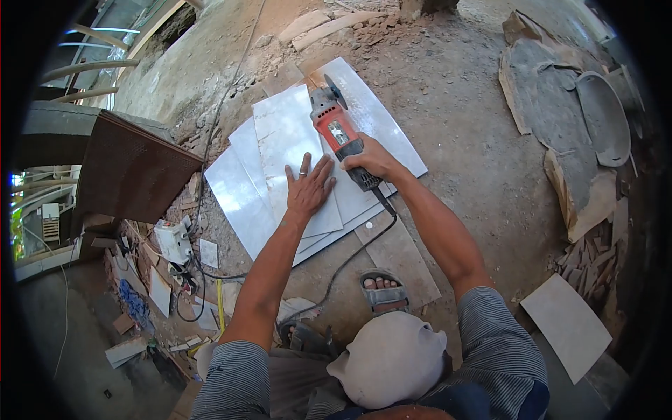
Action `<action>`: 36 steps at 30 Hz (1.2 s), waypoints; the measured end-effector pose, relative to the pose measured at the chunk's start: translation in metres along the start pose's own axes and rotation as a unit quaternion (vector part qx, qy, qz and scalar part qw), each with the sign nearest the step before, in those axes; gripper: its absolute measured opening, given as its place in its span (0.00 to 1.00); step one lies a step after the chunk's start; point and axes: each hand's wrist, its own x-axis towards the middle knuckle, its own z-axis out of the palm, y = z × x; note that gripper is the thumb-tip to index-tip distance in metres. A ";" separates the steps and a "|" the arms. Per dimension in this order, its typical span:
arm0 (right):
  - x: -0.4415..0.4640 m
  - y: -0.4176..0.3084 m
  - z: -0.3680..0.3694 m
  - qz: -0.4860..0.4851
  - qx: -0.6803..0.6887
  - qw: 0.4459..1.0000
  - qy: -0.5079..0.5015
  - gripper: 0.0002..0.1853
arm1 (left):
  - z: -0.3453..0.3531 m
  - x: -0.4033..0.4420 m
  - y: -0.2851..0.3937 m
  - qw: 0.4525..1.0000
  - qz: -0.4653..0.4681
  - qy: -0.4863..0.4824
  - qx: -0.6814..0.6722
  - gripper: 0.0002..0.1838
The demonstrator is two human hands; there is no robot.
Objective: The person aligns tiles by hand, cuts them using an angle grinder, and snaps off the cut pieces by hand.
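My right hand is wrapped round the rear body of a red and black angle grinder. The grinder's disc is at its far end, over the stacked tiles; whether it touches them I cannot tell. Flat on the top tile lies my left hand, fingers spread, with a ring on one finger. Beneath are more pale glossy tiles, fanned out on the ground. A black power cord runs from the grinder back past my feet.
A white power outlet box with cables sits at left, among tile offcuts. Dark brown sheets lean behind it. At right lie torn dusty sacking, a basin, broken tile shards and a loose tile.
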 end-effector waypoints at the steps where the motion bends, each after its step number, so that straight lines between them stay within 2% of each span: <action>1: 0.002 -0.006 0.003 0.005 0.001 1.000 0.007 0.34 | 0.001 -0.004 -0.006 1.000 0.004 0.013 0.016 0.29; 4: 0.009 -0.009 0.008 -0.002 0.013 1.000 0.006 0.34 | -0.005 -0.016 -0.009 1.000 -0.015 -0.001 0.021 0.32; 5: 0.016 0.002 0.009 -0.004 0.023 1.000 0.003 0.33 | 0.002 -0.016 -0.015 1.000 -0.005 -0.008 0.011 0.38; 6: 0.017 0.001 0.011 -0.005 0.025 1.000 0.003 0.33 | 0.004 -0.017 -0.019 1.000 -0.005 -0.009 0.013 0.38; 8: 0.015 0.001 0.010 -0.008 -0.006 1.000 0.007 0.32 | 0.012 -0.017 -0.024 0.994 -0.093 0.048 -0.033 0.41; 9: 0.018 0.004 0.008 -0.008 -0.008 1.000 0.008 0.32 | 0.010 -0.014 -0.027 0.991 -0.130 0.015 -0.035 0.48; 10: 0.019 0.008 0.007 -0.009 -0.006 1.000 0.015 0.32 | 0.010 -0.013 -0.027 0.991 -0.132 0.013 -0.035 0.48; 12: 0.015 0.007 0.010 -0.008 -0.005 1.000 0.012 0.32 | 0.011 -0.016 -0.027 0.979 -0.194 0.012 -0.053 0.50; 14: 0.002 -0.013 0.008 0.029 0.002 0.999 0.020 0.31 | 0.016 -0.014 -0.032 0.970 -0.226 0.046 -0.069 0.53; 16: 0.004 -0.009 0.008 0.010 0.006 1.000 0.021 0.30 | 0.011 -0.013 -0.032 0.958 -0.273 0.025 -0.085 0.55; 19: 0.004 -0.001 0.008 0.019 -0.007 1.000 0.021 0.30 | -0.001 -0.009 -0.029 0.946 -0.298 -0.010 -0.129 0.58; 23: 0.010 0.007 0.010 0.002 -0.001 1.000 0.030 0.32 | -0.014 -0.004 -0.025 0.947 -0.292 -0.073 -0.112 0.63; 28: 0.009 0.003 0.010 0.020 -0.002 0.999 0.025 0.33 | -0.020 0.009 -0.031 0.931 -0.332 -0.074 -0.132 0.66; 30: 0.012 0.003 0.009 0.005 -0.024 0.999 0.022 0.34 | -0.021 0.010 -0.030 0.922 -0.350 -0.044 -0.159 0.66; 36: 0.021 0.018 0.009 -0.004 -0.025 1.000 0.017 0.38 | -0.017 0.006 -0.027 0.905 -0.393 -0.045 -0.156 0.67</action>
